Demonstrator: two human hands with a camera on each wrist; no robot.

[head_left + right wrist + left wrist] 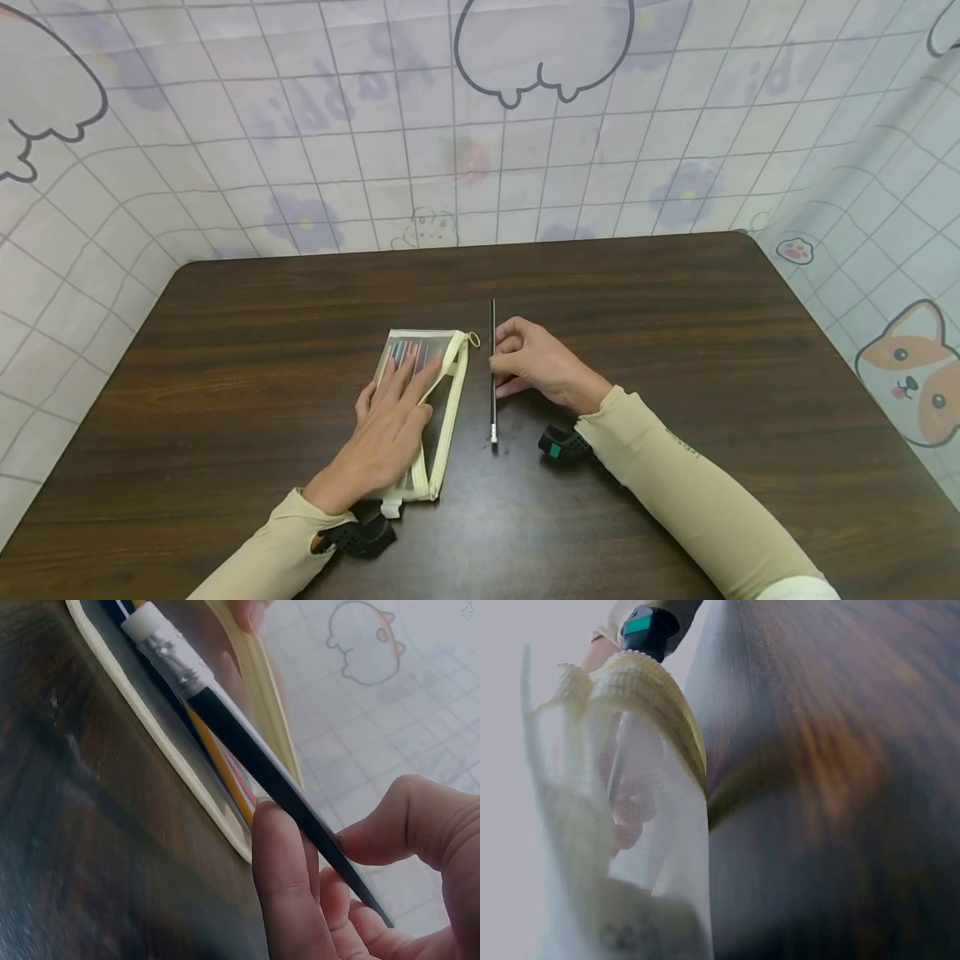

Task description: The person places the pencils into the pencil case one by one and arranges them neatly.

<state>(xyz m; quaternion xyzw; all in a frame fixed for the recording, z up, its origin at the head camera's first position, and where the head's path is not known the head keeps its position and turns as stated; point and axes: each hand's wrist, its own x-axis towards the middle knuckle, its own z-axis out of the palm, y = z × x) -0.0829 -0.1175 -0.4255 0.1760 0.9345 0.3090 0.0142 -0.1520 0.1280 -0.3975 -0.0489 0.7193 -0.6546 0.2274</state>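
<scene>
A black pencil (pixel 247 754) with a silver ferrule and white eraser is pinched between the thumb and fingers of my right hand (pixel 543 362). In the head view it lines up away from me, its eraser toward me, just right of a see-through pencil case (pixel 453 408) with cream zip edging. My left hand (pixel 390 437) rests on the case, fingers extended and spread. The zip side gapes; several coloured pens or pencils (pixel 408 350) show inside. In the left wrist view the cream edge (pixel 649 682) arches open, and the right hand appears blurred through the clear side.
The dark wood-grain table (pixel 262 333) spreads around both hands. Behind it hangs a white grid-patterned cloth (pixel 360 167) with cartoon prints, which also covers the sides. Each wrist wears a black camera band (pixel 566 443). A ring pull (pixel 473 339) sits at the case's far corner.
</scene>
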